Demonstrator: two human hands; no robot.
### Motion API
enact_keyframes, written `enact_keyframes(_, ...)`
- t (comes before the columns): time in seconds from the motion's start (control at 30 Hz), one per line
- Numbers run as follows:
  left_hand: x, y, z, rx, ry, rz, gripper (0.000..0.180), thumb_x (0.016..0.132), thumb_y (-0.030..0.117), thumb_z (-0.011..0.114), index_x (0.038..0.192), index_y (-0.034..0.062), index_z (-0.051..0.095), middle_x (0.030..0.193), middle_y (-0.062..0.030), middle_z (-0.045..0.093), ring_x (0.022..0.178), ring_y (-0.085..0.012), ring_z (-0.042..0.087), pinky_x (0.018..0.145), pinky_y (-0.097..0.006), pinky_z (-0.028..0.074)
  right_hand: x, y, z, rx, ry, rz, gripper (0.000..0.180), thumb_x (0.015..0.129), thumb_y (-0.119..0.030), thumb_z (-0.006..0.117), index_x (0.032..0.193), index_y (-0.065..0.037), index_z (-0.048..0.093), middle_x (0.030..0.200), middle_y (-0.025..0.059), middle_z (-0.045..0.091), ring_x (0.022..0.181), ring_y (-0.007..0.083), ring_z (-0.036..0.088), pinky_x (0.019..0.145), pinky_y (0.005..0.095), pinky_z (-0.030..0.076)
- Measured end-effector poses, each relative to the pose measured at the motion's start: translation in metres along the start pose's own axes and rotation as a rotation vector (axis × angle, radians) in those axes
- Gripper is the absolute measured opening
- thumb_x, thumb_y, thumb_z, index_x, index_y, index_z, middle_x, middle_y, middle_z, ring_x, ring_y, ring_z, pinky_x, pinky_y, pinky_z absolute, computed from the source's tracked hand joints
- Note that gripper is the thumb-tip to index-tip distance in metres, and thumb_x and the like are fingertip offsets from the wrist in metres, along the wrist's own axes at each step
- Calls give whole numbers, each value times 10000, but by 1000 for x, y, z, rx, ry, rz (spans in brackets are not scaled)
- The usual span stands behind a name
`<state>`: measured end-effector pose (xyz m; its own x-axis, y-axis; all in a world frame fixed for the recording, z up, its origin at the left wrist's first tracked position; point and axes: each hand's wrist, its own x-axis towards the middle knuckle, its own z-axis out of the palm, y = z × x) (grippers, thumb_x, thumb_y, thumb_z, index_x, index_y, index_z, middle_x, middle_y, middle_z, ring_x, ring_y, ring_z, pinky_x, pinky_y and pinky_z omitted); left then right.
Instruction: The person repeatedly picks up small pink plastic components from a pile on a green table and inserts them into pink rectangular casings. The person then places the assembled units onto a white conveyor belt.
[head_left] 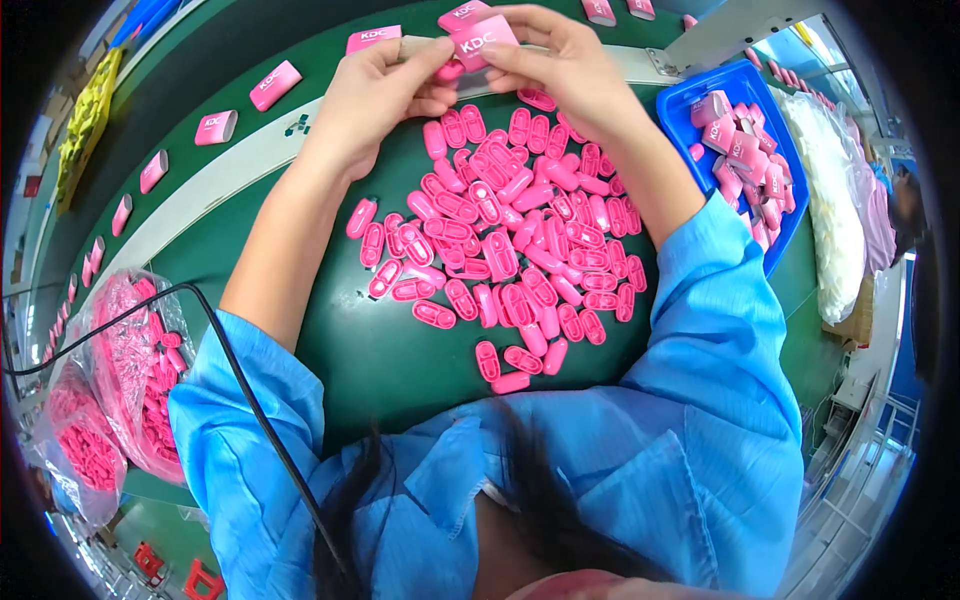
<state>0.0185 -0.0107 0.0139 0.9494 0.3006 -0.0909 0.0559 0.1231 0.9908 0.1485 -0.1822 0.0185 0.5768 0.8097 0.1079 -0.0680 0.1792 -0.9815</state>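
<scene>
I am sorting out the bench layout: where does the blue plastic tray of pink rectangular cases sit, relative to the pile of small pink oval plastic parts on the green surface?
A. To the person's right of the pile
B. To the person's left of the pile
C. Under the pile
A: the blue plastic tray lies at the person's right, beyond the right forearm, while the pile of small pink oval plastic parts lies in the middle.

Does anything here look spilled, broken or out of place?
Nothing looks damaged. The small pink oval plastic caps lie in a loose, jumbled heap on the green table, facing every way. The left hand and right hand hold a pink box-shaped case together.
</scene>
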Motion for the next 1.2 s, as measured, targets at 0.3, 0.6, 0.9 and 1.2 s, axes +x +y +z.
enact_keyframes(0.3, -2, -15, 2, 33, 87, 95, 315, 967, 214, 745, 1216, 21, 742, 1033, -41, 740, 935, -108, 683, 824, -248, 541, -2, 24, -16, -127, 43, 49, 378, 978, -115, 715, 1311, 17, 594, 1163, 99, 718, 988, 164, 722, 888, 279, 583)
enact_keyframes(0.6, 3, -29, 12, 78, 97, 200, 349, 1008, 230, 689, 1244, -27, 715, 993, -78, 763, 890, -119, 715, 812, -249, 569, -1, 20, -8, 122, -13, 59, 249, 965, 20, 674, 1208, 39, 623, 1115, 121, 728, 972, 181, 720, 860, 275, 589)
enact_keyframes(0.9, -11, -16, 16, 503, 257, 346, 288, 982, 150, 690, 1204, -31, 727, 918, -108, 777, 793, -116, 715, 748, -257, 580, -6, 16, -11, -269, 94, -60, 401, 904, -10, 768, 1276, 42, 629, 1149, 144, 732, 1011, 186, 727, 920, 294, 591)
enact_keyframes(1.2, -2, -31, 17, 111, 199, 372, 344, 982, 77, 660, 1312, -23, 666, 1042, -173, 774, 896, -155, 747, 825, -278, 597, -4, 15, -12, -91, 82, 71, 362, 935, -16, 732, 1276, 35, 622, 1161, 153, 730, 1014, 213, 734, 936, 314, 592)
